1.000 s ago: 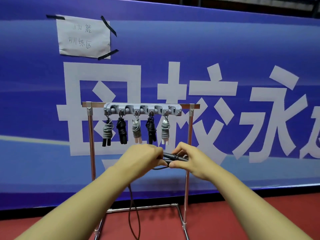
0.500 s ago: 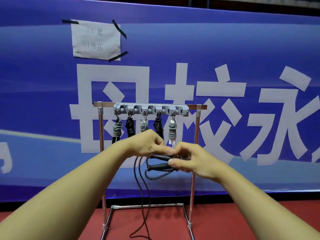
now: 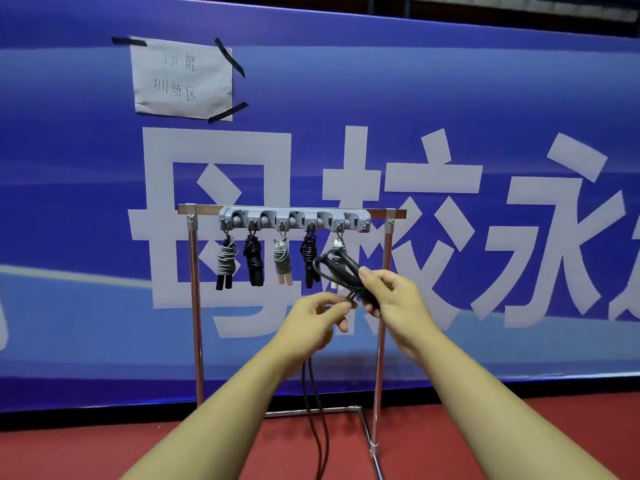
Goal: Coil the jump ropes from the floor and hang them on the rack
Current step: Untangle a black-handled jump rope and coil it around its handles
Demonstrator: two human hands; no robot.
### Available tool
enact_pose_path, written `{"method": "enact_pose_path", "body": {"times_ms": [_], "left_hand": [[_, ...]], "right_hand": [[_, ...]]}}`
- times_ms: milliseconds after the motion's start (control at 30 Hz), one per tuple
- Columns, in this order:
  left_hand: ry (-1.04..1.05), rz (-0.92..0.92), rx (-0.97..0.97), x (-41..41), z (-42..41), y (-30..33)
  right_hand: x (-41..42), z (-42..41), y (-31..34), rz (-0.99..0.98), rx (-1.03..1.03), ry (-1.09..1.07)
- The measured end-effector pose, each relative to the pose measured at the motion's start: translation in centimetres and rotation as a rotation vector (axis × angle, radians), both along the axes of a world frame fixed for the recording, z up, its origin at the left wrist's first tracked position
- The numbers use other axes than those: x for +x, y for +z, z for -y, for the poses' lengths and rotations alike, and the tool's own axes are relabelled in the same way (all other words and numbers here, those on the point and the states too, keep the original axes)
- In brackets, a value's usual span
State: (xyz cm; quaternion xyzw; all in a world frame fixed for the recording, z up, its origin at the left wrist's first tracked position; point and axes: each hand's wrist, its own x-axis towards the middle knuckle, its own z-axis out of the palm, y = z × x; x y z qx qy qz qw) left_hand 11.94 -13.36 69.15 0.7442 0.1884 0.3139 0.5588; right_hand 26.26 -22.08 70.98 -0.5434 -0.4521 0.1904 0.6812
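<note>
Ahead, five coiled ropes hang on the rack (image 3: 194, 306). Right hand (image 3: 394, 299) grips black handles (image 3: 341, 268); left hand (image 3: 311, 317) pinches the cord (image 3: 313, 410).

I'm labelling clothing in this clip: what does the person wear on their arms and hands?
Nothing shows. The left hand and the right hand are bare, with no gloves, rings or watch in view, and both forearms are uncovered down to the frame's edge, so no sleeve appears.
</note>
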Motion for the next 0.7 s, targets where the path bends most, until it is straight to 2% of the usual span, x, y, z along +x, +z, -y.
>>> {"method": "enact_pose_path", "body": {"times_ms": [67, 267, 400, 500, 633, 700], "left_hand": [[0.05, -0.069, 0.12, 0.5, 0.2, -0.2], [0.092, -0.223, 0.095, 1.2, 0.5, 0.4], [0.109, -0.209, -0.096, 1.3, 0.9, 1.3], [0.048, -0.17, -0.248, 1.3, 0.8, 2.0], [0.004, -0.193, -0.271, 1.1, 1.3, 2.9], [0.048, -0.16, -0.311, 1.1, 1.3, 3.1]], "right_hand": [[0.5, -0.2, -0.3, 0.022, -0.037, -0.044], [1.7, -0.3, -1.7, 0.262, -0.204, -0.123], [1.1, -0.4, -1.8, 0.413, -0.169, -0.191], [0.9, -0.5, -1.8, 0.601, -0.086, -0.216], [0.8, -0.4, -1.9, 0.888, -0.043, -0.202], [0.3, 0.0, -1.8, 0.867, -0.068, -0.116]]}}
